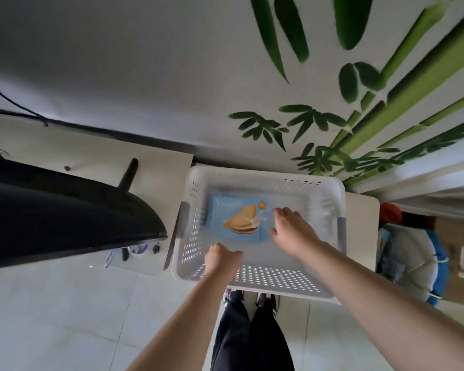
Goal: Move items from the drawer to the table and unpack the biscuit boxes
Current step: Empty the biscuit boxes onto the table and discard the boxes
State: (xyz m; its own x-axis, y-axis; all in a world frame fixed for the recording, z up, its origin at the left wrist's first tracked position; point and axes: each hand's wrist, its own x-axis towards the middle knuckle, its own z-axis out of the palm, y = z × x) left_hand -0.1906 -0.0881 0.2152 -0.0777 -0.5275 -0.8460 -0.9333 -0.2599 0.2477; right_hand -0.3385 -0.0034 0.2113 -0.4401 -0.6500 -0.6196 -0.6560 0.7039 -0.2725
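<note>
A white perforated plastic drawer (279, 279) stands pulled out below me. Inside it lies a flat blue biscuit box (239, 218) printed with sandwich biscuits. My right hand (292, 228) reaches into the drawer, fingers spread at the box's right edge; whether it touches the box is unclear. My left hand (223, 259) is curled at the drawer's near left part, just below the box; I cannot tell if it holds the rim.
A pale table (97, 156) with a large black object (65, 212) on it lies to the left. The wall behind carries a bamboo picture (359, 116). A bag (410, 261) and a cardboard box (461, 253) stand at right. My legs and shoes are below the drawer.
</note>
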